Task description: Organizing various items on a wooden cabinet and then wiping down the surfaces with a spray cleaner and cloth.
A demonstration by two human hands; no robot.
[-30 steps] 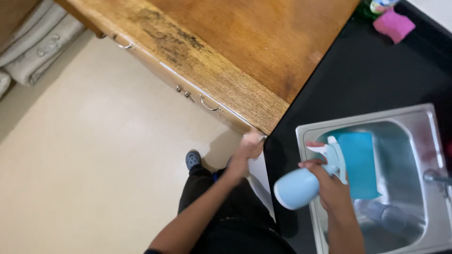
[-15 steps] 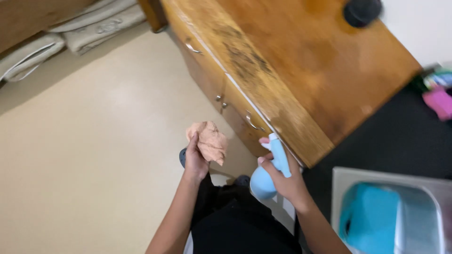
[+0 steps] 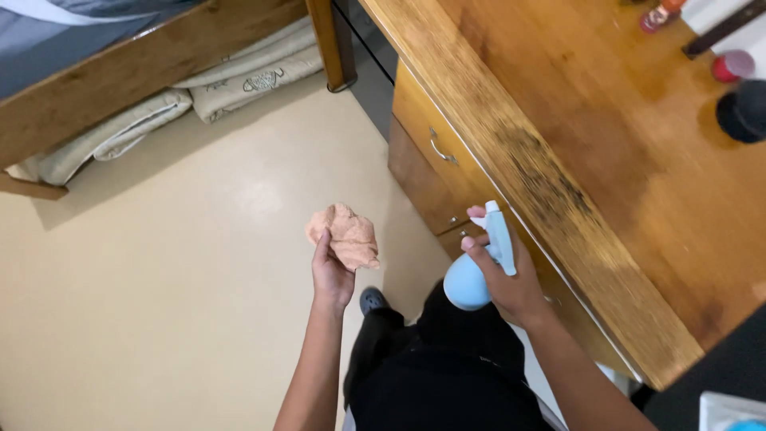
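Countertop [image 3: 606,144], wooden, with dark worn streak along front edge, to the right. Right hand [image 3: 511,283] wrapped around pale blue spray bottle [image 3: 477,267], nozzle toward edge. Left hand [image 3: 331,271] pinching crumpled peach cloth [image 3: 347,237] over floor. Judged step: about to spray; the streak needs aiming at.

Landmark: wooden counter [image 3: 606,160], right half of view. Drawers [image 3: 435,152] set in its left face. Right hand [image 3: 511,279] with spray bottle [image 3: 477,267] just left of counter's front edge. Left hand [image 3: 331,271] with crumpled cloth [image 3: 347,235] further left, over floor [image 3: 159,303]. Folded bedding [image 3: 239,76] far left of counter, under bed frame [image 3: 120,76].
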